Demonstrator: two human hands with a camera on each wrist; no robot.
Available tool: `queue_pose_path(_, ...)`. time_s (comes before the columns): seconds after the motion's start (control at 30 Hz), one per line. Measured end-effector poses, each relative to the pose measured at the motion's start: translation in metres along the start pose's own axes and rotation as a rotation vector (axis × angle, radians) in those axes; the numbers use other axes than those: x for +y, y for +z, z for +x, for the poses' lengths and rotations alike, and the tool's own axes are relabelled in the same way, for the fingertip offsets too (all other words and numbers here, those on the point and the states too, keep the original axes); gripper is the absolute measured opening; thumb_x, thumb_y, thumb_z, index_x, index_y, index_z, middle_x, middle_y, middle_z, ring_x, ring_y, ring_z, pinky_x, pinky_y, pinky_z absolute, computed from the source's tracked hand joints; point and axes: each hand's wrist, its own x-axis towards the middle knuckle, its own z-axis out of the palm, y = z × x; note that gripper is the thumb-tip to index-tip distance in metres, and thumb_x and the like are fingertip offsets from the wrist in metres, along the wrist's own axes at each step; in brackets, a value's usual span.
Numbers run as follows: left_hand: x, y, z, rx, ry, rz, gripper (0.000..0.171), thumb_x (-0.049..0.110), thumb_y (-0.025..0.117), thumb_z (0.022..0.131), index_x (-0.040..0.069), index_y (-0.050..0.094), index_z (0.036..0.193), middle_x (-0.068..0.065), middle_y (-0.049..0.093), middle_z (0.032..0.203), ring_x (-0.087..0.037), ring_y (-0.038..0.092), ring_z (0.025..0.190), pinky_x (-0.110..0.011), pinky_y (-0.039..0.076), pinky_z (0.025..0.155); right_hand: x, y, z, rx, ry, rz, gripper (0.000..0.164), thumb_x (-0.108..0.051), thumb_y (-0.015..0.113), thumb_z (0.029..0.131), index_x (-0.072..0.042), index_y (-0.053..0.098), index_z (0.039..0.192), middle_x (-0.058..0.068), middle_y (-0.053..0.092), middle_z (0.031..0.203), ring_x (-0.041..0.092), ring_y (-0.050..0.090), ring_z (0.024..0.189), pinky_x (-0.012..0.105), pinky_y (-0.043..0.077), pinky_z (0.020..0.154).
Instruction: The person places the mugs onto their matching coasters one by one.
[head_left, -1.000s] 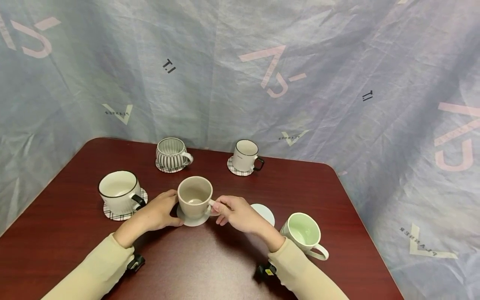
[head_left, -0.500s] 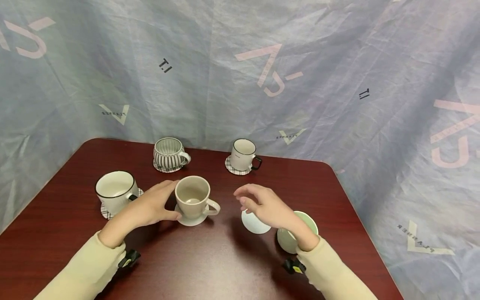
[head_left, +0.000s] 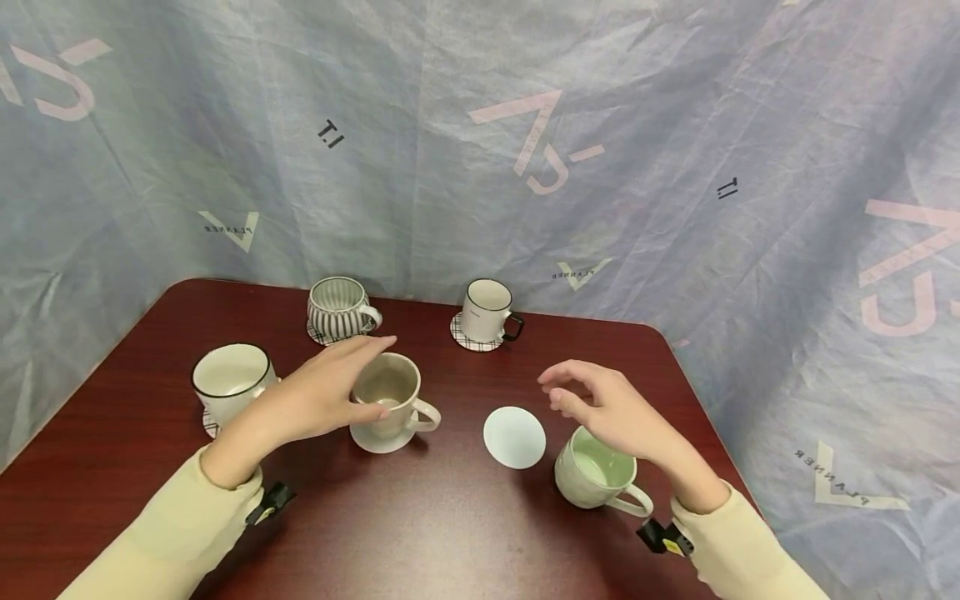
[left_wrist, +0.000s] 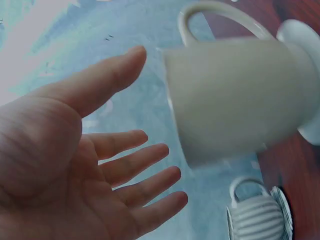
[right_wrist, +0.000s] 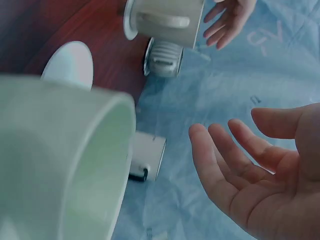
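Note:
A beige mug (head_left: 387, 400) stands upright on a pale round coaster (head_left: 375, 442), its handle to the right. My left hand (head_left: 318, 400) hovers beside and above that mug's left side, fingers spread; the left wrist view shows a gap between the fingers and the mug (left_wrist: 235, 100). Above the far rim of a light green mug (head_left: 588, 475) hangs my right hand (head_left: 611, 408), fingers loosely bent around nothing. In the right wrist view the green mug (right_wrist: 60, 155) is apart from the fingers. Left of it lies a bare white coaster (head_left: 514, 437).
A wide white mug (head_left: 232, 383) with a black rim stands at the left, partly behind my left arm. At the back are a striped cup (head_left: 337, 308) and a white mug with a black handle (head_left: 486, 312), both on checked coasters. A grey cloth (head_left: 450, 167) hangs behind the table.
My right hand has let go of the beige mug's handle and moved right to above the green mug. My left hand has left the mug's side and risen. The beige mug stays put.

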Motion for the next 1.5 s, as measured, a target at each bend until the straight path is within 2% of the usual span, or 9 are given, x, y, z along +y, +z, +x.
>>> queue_pose_path(0.23, 0.024, 0.017, 0.016, 0.034, 0.056, -0.027, 0.083, 0.028, 0.086, 0.089, 0.004, 0.048, 0.158, -0.018, 0.053, 0.155, -0.043, 0.049, 0.144, -0.062, 0.040, 0.118, 0.016, -0.019, -0.020, 0.017, 0.066, -0.033, 0.019, -0.017, 0.067, 0.107, -0.021, 0.071, 0.125, -0.003, 0.074, 0.119, 0.015, 0.075, 0.101, 0.033, 0.061, 0.085)
queue_pose_path(0.4, 0.042, 0.037, 0.029, 0.030, 0.086, -0.034, 0.082, 0.029, 0.086, 0.089, 0.006, 0.049, 0.159, -0.014, 0.055, 0.153, -0.035, 0.054, 0.141, -0.054, 0.043, 0.118, 0.029, -0.029, -0.035, 0.049, 0.107, -0.082, 0.018, -0.021, 0.068, 0.107, -0.025, 0.071, 0.123, -0.005, 0.075, 0.118, 0.010, 0.075, 0.101, 0.031, 0.061, 0.083)
queue_pose_path(0.47, 0.049, 0.046, 0.033, 0.036, 0.108, -0.041, 0.080, 0.027, 0.087, 0.089, 0.006, 0.050, 0.157, -0.013, 0.057, 0.151, -0.031, 0.060, 0.133, -0.051, 0.046, 0.116, 0.034, -0.032, -0.041, 0.066, 0.114, -0.107, 0.017, -0.023, 0.067, 0.107, -0.026, 0.071, 0.123, -0.006, 0.075, 0.117, 0.009, 0.075, 0.100, 0.030, 0.060, 0.082)
queue_pose_path(0.67, 0.064, 0.075, 0.039, 0.015, 0.145, -0.066, 0.076, 0.024, 0.088, 0.088, 0.004, 0.054, 0.153, -0.012, 0.060, 0.146, -0.030, 0.063, 0.130, -0.049, 0.048, 0.113, 0.044, -0.039, -0.054, 0.093, 0.145, -0.132, 0.017, -0.025, 0.067, 0.107, -0.025, 0.071, 0.123, -0.006, 0.076, 0.115, 0.012, 0.075, 0.100, 0.029, 0.059, 0.078)
queue_pose_path(0.7, 0.066, 0.079, 0.040, 0.004, 0.144, -0.069, 0.076, 0.025, 0.088, 0.088, 0.005, 0.055, 0.153, -0.012, 0.061, 0.146, -0.031, 0.060, 0.134, -0.049, 0.048, 0.113, 0.045, -0.040, -0.055, 0.097, 0.151, -0.128, 0.017, -0.025, 0.067, 0.107, -0.025, 0.071, 0.124, -0.006, 0.076, 0.115, 0.013, 0.075, 0.100, 0.029, 0.060, 0.077)
queue_pose_path(0.9, 0.068, 0.105, 0.046, -0.040, 0.131, -0.091, 0.073, 0.025, 0.087, 0.089, 0.005, 0.056, 0.152, -0.011, 0.063, 0.142, -0.030, 0.063, 0.131, -0.048, 0.051, 0.110, 0.057, -0.042, -0.067, 0.115, 0.194, -0.112, 0.018, -0.026, 0.067, 0.107, -0.025, 0.071, 0.124, -0.005, 0.076, 0.111, 0.011, 0.072, 0.091, 0.029, 0.059, 0.074)
queue_pose_path(1.07, 0.070, 0.125, 0.049, -0.080, 0.120, -0.061, 0.071, 0.024, 0.086, 0.090, 0.002, 0.056, 0.151, -0.014, 0.062, 0.141, -0.034, 0.061, 0.131, -0.050, 0.050, 0.111, 0.066, -0.039, -0.077, 0.127, 0.217, -0.119, 0.016, -0.025, 0.067, 0.107, -0.024, 0.072, 0.123, -0.005, 0.076, 0.107, 0.008, 0.071, 0.086, 0.029, 0.058, 0.073)
queue_pose_path(1.3, 0.071, 0.143, 0.053, -0.108, 0.114, -0.033, 0.073, 0.024, 0.082, 0.093, -0.003, 0.051, 0.153, -0.018, 0.060, 0.145, -0.037, 0.057, 0.135, -0.050, 0.047, 0.115, 0.076, -0.035, -0.084, 0.114, 0.247, -0.107, 0.016, -0.024, 0.068, 0.106, -0.022, 0.072, 0.122, -0.006, 0.076, 0.100, 0.007, 0.071, 0.083, 0.029, 0.058, 0.072)
queue_pose_path(1.5, 0.069, 0.150, 0.056, -0.160, 0.078, -0.015, 0.077, 0.027, 0.080, 0.095, -0.007, 0.045, 0.155, -0.021, 0.052, 0.153, -0.041, 0.049, 0.143, -0.051, 0.041, 0.120, 0.087, -0.030, -0.088, 0.096, 0.261, -0.069, 0.017, -0.022, 0.068, 0.106, -0.015, 0.072, 0.121, -0.003, 0.077, 0.098, 0.010, 0.074, 0.085, 0.031, 0.061, 0.073)
